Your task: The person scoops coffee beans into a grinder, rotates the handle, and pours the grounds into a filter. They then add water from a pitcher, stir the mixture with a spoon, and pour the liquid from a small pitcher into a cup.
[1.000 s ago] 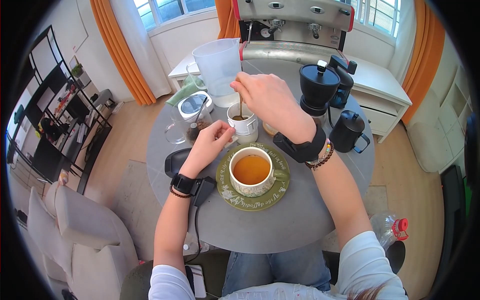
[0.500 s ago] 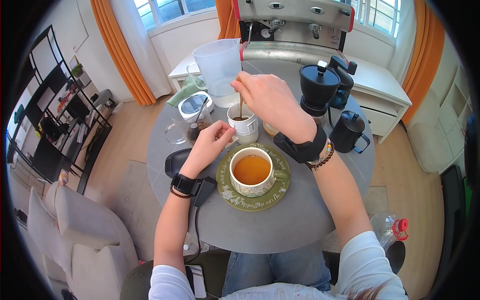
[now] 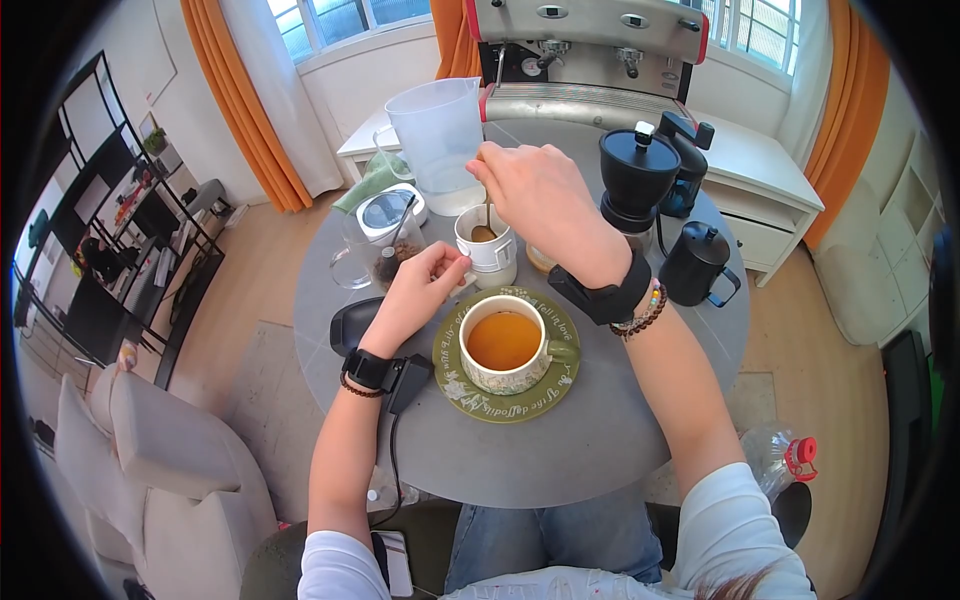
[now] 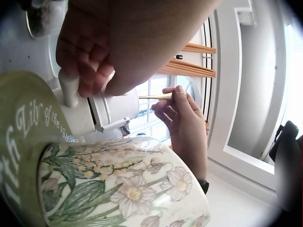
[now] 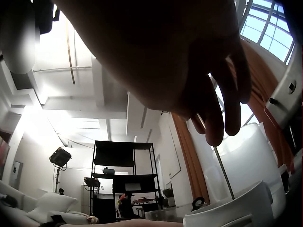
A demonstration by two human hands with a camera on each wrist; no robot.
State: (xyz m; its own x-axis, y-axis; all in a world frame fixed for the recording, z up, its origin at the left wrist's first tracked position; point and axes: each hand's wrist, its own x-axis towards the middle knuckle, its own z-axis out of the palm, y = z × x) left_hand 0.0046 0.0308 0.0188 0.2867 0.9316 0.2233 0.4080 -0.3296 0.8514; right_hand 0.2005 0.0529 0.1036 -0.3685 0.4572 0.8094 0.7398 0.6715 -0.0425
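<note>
In the head view a white drip holder (image 3: 488,250) sits on a pale cup, and a gold spoon (image 3: 486,233) dips inside it. My right hand (image 3: 545,205) pinches the spoon's handle from above; the right wrist view shows the thin handle (image 5: 223,171) running down into the white rim. My left hand (image 3: 418,290) is at the holder's near left side, its thumb and fingertips pinching the edge in the left wrist view, beside a white cup handle (image 4: 69,88). Nearer me, a flowered cup (image 3: 505,378) of amber liquid stands on a green saucer (image 3: 455,385).
Behind my hands stands a clear plastic pitcher (image 3: 435,135), with a small white scale (image 3: 405,205) beside it. A glass jug (image 3: 350,262) with dark contents is at the left. A black grinder (image 3: 636,170) and black kettle (image 3: 694,264) stand to the right.
My right hand has shifted slightly to the right, and the spoon has moved with it inside the holder. The left hand stays where it was.
</note>
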